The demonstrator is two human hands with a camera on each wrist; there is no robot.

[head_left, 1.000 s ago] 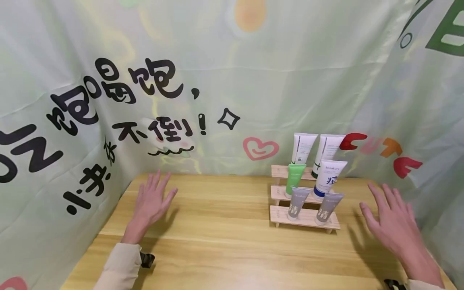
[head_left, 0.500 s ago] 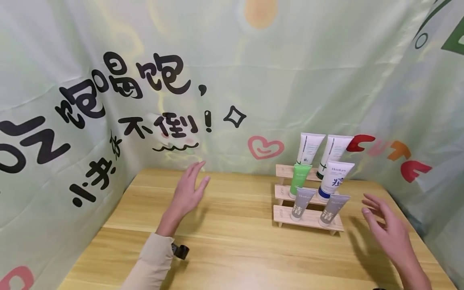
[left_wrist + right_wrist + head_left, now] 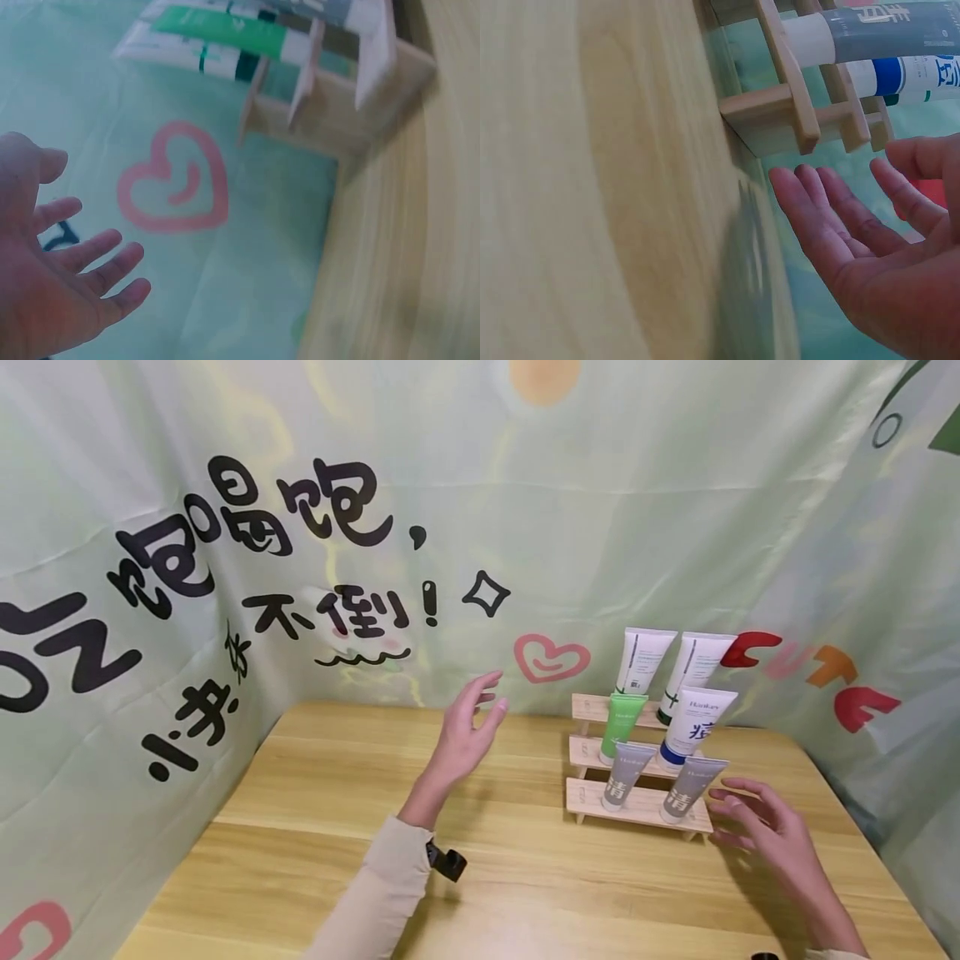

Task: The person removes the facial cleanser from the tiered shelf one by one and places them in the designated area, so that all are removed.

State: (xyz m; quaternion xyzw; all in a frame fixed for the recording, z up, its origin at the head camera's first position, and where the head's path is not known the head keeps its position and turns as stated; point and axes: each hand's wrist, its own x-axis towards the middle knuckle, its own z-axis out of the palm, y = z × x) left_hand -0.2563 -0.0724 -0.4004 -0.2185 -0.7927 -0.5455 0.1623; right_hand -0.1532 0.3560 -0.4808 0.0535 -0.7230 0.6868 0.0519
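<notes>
A three-tier wooden display rack (image 3: 637, 810) stands on the right part of the table, with two tubes on each step. Two grey tubes, a left one (image 3: 627, 777) and a right one (image 3: 692, 790), occupy the front step. Behind them are a green tube (image 3: 622, 727) and a white tube with a blue band (image 3: 696, 727); two white tubes (image 3: 647, 658) stand at the top. My right hand (image 3: 772, 835) hovers beside the rack's right end, fingers loosely bent, holding nothing. Left of the rack, my left hand (image 3: 467, 731) is in the air with fingers spread and nothing in it.
The wooden table (image 3: 315, 843) reaches back to a pale green printed cloth (image 3: 600, 552), which hangs behind and on both sides. Black lettering and a pink heart are printed on it. Dark wrist devices (image 3: 447, 862) sit at the cuffs.
Both hands have moved in toward the rack, the left one to the right and the right one to the left. The tubes and rack stay in place; the head view has shifted slightly.
</notes>
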